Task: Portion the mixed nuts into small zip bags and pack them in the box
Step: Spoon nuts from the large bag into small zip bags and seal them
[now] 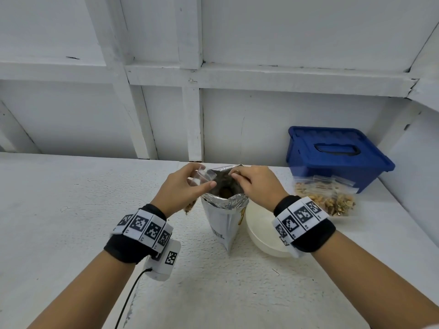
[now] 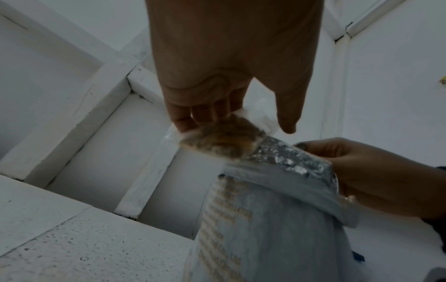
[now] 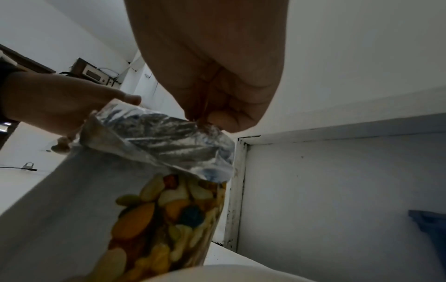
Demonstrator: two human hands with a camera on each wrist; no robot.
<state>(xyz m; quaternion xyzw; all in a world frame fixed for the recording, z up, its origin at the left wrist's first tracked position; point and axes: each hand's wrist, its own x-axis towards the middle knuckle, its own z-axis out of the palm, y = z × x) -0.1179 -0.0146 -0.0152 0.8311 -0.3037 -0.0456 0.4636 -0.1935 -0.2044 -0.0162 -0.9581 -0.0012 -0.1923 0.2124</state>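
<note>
A tall foil bag of mixed nuts stands open on the white table, straight ahead of me. My left hand holds a small clear zip bag at the foil bag's left rim. That zip bag has nuts in its lower part. My right hand is curled over the mouth and pinches the foil rim at its far right side. The blue box sits shut with its lid on at the back right. Several filled zip bags lie in front of it.
A white bowl sits under my right wrist, just right of the foil bag. A white panelled wall closes off the table's far edge, and another wall runs along the right side. A black cable trails from my left wrist.
</note>
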